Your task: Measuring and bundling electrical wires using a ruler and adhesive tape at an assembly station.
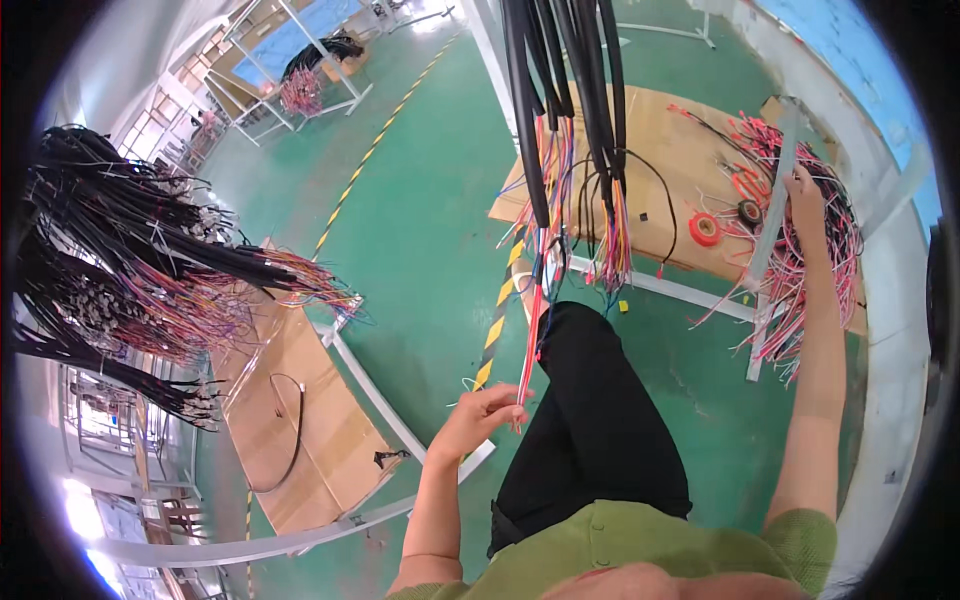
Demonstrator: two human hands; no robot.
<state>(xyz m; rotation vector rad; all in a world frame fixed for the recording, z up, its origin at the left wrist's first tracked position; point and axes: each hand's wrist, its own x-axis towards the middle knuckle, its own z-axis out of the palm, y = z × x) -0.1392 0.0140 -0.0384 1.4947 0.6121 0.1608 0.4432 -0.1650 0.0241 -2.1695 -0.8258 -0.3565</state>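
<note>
My left hand is pinched shut around the lower ends of a few red and pale wires. These run up to a hanging wire harness, whose thick black sleeves come down from the top of the view. Stretched out to the far right, my right hand reaches beside a grey metal bar, at a heap of black, red and pink wires. Its fingers look closed; what they hold, if anything, is too small to make out.
On the cardboard-covered table lie a red tape roll, a dark tape roll and red-handled scissors. Large black harness bundles hang at left above a cardboard-topped frame. A yellow piece lies on the floor.
</note>
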